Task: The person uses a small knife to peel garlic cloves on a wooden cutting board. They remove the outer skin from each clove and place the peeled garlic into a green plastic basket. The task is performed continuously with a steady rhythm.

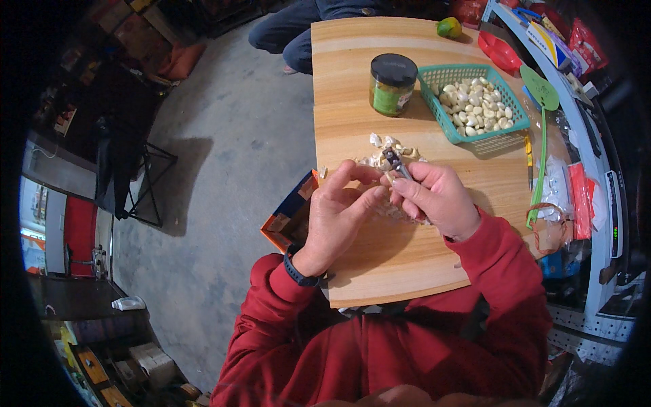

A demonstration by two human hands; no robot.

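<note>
My right hand (437, 196) grips a small metal hand tool (402, 168) with a dark head, which points away from me over the table. A pale piece, apparently a garlic clove (390, 177), shows between the fingertips of both hands. My left hand (338, 211) is curled close to it, thumb and forefinger bent inward; whether they pinch anything is hard to see. Under and beyond my hands lie garlic skins and cloves (376, 140) in a loose heap, partly hidden. Peeled garlic cloves (473, 107) fill much of a green plastic basket (446, 122) at the far right.
A dark-lidded jar (391, 86) stands beside the basket on the wooden table (351, 122). Along the right edge lie a green fly swatter (542, 152) and a yellow-handled tool (529, 157). An open box (285, 219) sits below the left edge. Another person's knees (297, 46) show beyond.
</note>
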